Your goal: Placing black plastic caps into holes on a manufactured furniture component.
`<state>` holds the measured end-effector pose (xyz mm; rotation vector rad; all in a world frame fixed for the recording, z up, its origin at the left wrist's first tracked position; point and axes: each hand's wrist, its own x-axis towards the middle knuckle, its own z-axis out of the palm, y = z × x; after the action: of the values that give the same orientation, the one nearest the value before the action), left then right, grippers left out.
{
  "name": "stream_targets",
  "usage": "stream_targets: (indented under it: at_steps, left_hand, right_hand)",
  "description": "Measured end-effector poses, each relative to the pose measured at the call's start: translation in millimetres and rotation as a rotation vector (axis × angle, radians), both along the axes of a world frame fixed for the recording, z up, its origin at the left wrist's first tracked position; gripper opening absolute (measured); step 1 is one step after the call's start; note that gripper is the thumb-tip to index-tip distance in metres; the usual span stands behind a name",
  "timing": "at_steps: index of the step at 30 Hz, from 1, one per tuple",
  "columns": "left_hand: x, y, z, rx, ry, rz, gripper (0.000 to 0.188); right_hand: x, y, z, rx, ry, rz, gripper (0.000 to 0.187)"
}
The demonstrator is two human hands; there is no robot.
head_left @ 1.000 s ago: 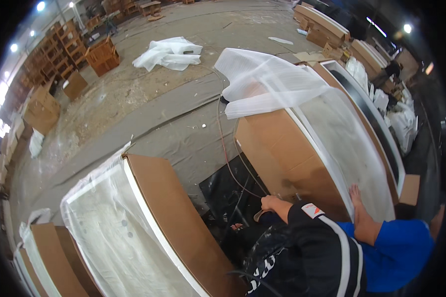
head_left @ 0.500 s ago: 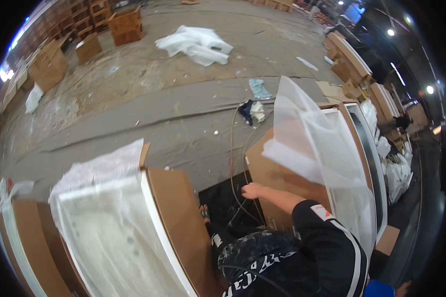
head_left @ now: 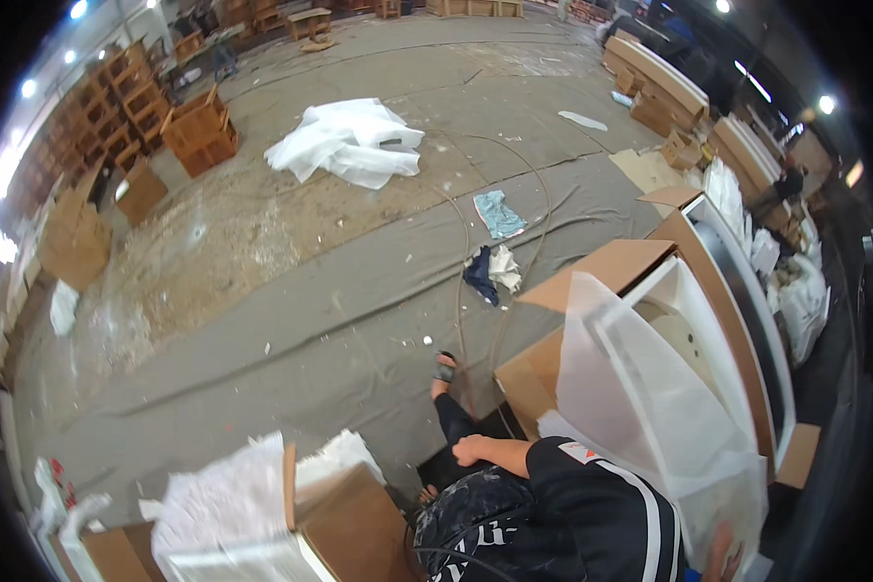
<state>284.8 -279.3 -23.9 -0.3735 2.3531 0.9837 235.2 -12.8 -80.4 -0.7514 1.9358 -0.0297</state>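
A large carton [head_left: 601, 320] holding a white tub is seen standing on edge on the floor [head_left: 291, 320], its long axis running from the wearer's knees up toward the right, with a clear plastic sheet [head_left: 650, 407] draped over its open face. The left hand [head_left: 472, 449] is curled near the carton's lower corner, apparently to steady it; whether it grips anything cannot be told. The right hand [head_left: 723, 561] is pressed to the plastic's lower edge, grip unclear.
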Motion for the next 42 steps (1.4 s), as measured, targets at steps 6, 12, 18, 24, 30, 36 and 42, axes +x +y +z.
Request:
stream_targets:
  at_steps: [6,12,18,24,30,36,42]
  left_hand:
    - [-168.4,38.4,33.7,-0.075,-0.019,-0.098,0.023]
    - [-340.8,99.8,53.4,-0.081,0.014,-0.253,0.023]
    - [-512.9,181.8,42.6,-0.041,0.038,-0.440,0.024]
    - [-695.0,285.2,47.5,0.008,0.086,-0.758,0.025]
    - [-833.0,408.0,65.7,0.072,0.129,-1.150,0.026]
    - [-869.2,579.2,71.8,0.179,0.135,-1.644,0.027]
    - [-849.0,706.2,53.3,0.183,0.114,-1.965,0.028]
  right_hand:
    - [-224.4,42.1,-11.9,-0.075,0.111,-0.428,0.033]
    - [-422.1,127.1,50.9,-0.482,0.469,-1.278,0.031]
    - [-460.4,251.7,22.9,-0.523,0.712,-1.572,0.028]
    - [-356.1,334.9,-24.3,0.230,0.216,-1.597,0.033]
    - [-419.4,298.4,-39.0,0.121,0.303,-2.401,0.031]
    - [-492.6,260.3,-24.9,-0.023,0.337,-2.914,0.034]
    - [-491.8,303.1,-34.3,0.201,0.027,-2.929,0.031]
